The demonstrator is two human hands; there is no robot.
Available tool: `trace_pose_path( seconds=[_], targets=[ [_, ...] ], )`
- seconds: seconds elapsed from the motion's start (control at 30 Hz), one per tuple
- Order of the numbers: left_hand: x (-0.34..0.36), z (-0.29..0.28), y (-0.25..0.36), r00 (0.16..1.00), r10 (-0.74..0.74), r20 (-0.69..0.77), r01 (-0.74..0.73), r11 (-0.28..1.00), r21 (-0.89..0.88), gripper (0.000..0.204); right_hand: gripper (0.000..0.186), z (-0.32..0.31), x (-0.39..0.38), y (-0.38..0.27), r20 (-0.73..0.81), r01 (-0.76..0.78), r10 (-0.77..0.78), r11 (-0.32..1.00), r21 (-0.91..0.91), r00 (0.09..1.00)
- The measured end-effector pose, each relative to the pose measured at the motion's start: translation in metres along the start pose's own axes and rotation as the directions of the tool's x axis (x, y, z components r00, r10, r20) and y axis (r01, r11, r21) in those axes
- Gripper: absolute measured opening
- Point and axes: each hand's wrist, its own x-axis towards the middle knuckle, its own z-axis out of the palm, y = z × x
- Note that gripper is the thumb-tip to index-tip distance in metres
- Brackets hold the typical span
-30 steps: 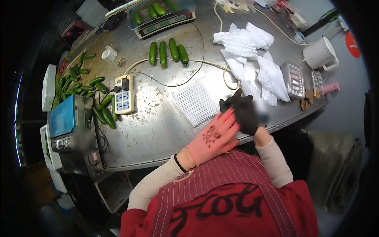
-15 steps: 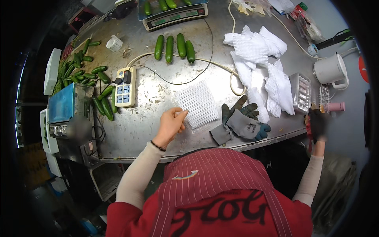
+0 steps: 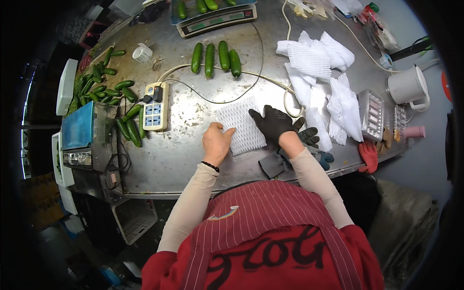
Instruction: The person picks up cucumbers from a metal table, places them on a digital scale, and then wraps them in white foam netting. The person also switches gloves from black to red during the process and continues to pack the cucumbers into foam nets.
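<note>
A square of white foam netting lies on a clear plastic tray in front of me; only a little of the tray's edge shows. My bare left hand is closed at its left side, fingers curled outside and thumb over the netting. In a black glove, my right hand reaches the netting's right edge, its fingers apart and holding nothing. Beneath my right wrist lie grey work gloves, partly hidden by my arm. Several cucumbers lie in a row beyond the netting.
White foam nets are heaped at right, near a stack of clear trays, a white jug and a red glove. At left are a power strip and more cucumbers. A scale stands at the back.
My right hand has come from the table's right edge to the netting, exposing the red glove there. My left hand has shifted slightly right along the netting's left side.
</note>
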Motion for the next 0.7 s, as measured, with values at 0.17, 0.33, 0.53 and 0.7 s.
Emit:
trace_pose_path(
  seconds=[0.17, 0.33, 0.53, 0.7],
  targets=[
    [-0.001, -0.001, -0.007, 0.984, 0.106, -0.144, -0.130, 0.977, -0.171, 0.023, 0.040, 0.036, 0.016, 0.007, -0.176, 0.143, -0.111, 0.974, 0.179, 0.978],
    [0.000, -0.001, 0.004, 0.990, -0.131, -0.044, 0.083, 0.821, -0.565, 0.050, 0.027, 0.029, 0.000, -0.003, -0.284, 0.304, -0.177, 0.811, 0.500, 0.942],
    [0.005, -0.002, -0.001, 0.994, -0.109, 0.014, 0.058, 0.409, -0.911, 0.034, 0.017, 0.031, -0.010, -0.018, -0.346, 0.448, -0.289, 0.651, 0.613, 0.893],
    [0.009, -0.058, -0.030, 0.929, -0.271, -0.250, -0.114, 0.435, -0.893, 0.030, 0.028, -0.012, 0.017, 0.058, -0.537, 0.344, -0.032, 0.800, 0.492, 0.843]
  ],
)
